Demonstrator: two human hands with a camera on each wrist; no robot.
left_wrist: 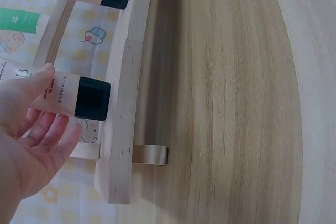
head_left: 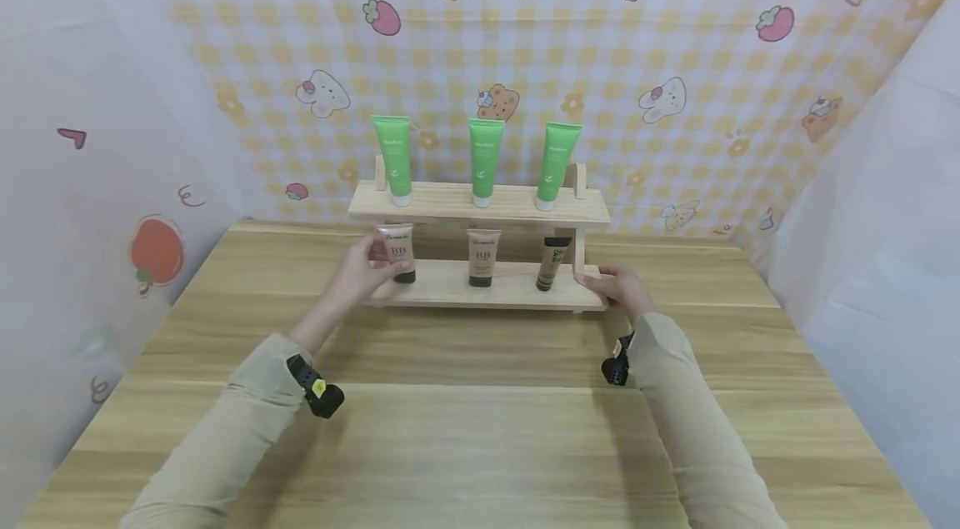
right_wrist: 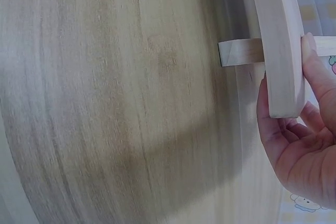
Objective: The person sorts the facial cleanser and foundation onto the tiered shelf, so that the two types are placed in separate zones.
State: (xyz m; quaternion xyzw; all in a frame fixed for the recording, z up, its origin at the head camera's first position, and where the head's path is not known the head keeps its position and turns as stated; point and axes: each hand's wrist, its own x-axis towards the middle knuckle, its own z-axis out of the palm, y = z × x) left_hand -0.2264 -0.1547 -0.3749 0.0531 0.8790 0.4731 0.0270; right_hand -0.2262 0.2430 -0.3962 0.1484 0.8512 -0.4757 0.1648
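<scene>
On the left end of the lower shelf, my left hand [head_left: 362, 269] pinches a pink BB cream tube [head_left: 401, 250] between thumb and fingers. The tube stands on its black cap [left_wrist: 93, 98], which is right at the shelf board. My right hand [head_left: 621, 291] grips the right end of the wooden two-tier rack [head_left: 442, 296], thumb on top of the lower board and fingers beneath. A second BB cream tube [head_left: 482, 256] stands mid-shelf, and a smaller brown tube with a dark cap [head_left: 552, 262] leans slightly near the right support.
Three green tubes, left [head_left: 395, 158], middle [head_left: 484, 161] and right [head_left: 557, 164], stand on white caps along the upper shelf. Behind the rack hangs a yellow checked cloth [head_left: 450, 46]. The wooden table [head_left: 480, 446] extends in front, with white cloth [head_left: 885, 262] at the sides.
</scene>
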